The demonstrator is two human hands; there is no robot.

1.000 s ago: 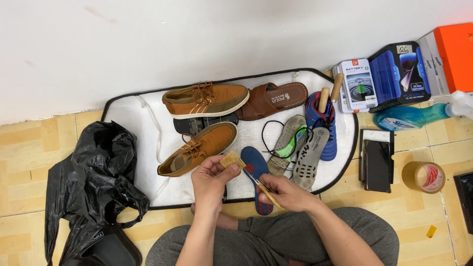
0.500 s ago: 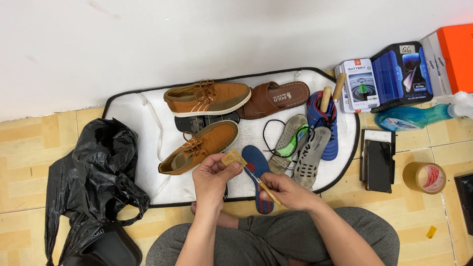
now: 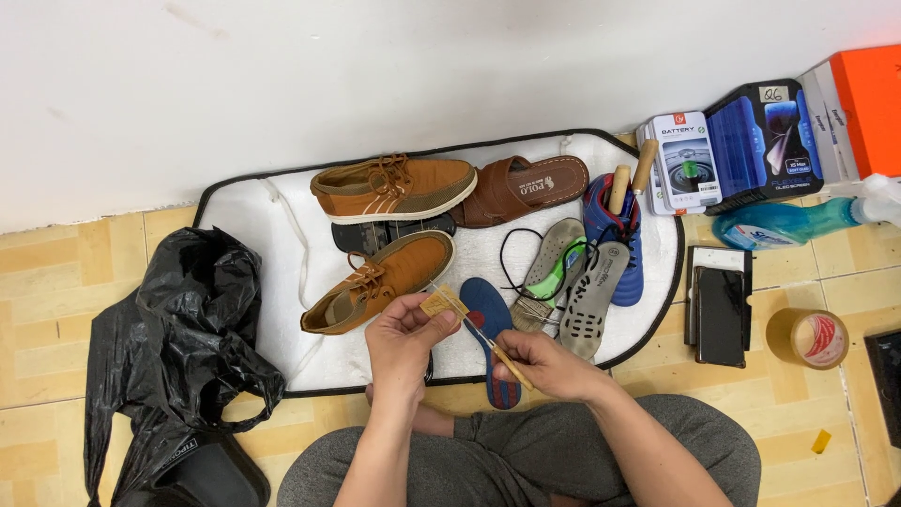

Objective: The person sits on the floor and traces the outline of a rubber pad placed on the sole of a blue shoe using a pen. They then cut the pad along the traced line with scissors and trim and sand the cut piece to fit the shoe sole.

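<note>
My left hand (image 3: 402, 340) pinches a small tan square piece (image 3: 443, 303) just above my lap. My right hand (image 3: 546, 362) grips a thin wooden-handled tool (image 3: 497, 351) whose tip reaches up to that piece. Both hands hover over the near edge of a white mat (image 3: 282, 235). Under them lies a blue insole with a red heel (image 3: 492, 330). A brown lace-up shoe (image 3: 380, 279) rests just left of the hands, and its partner (image 3: 394, 188) lies farther back.
A brown sandal (image 3: 521, 188), grey insoles (image 3: 574, 282) and a blue shoe (image 3: 615, 230) lie on the mat. A black plastic bag (image 3: 178, 347) sits left. Boxes (image 3: 741, 141), a spray bottle (image 3: 798, 221), a phone (image 3: 721, 310) and a tape roll (image 3: 807, 338) are right.
The hands and the tan piece stay in nearly the same spot; the tool's tip has shifted slightly against the piece. Everything on the mat is unmoved.
</note>
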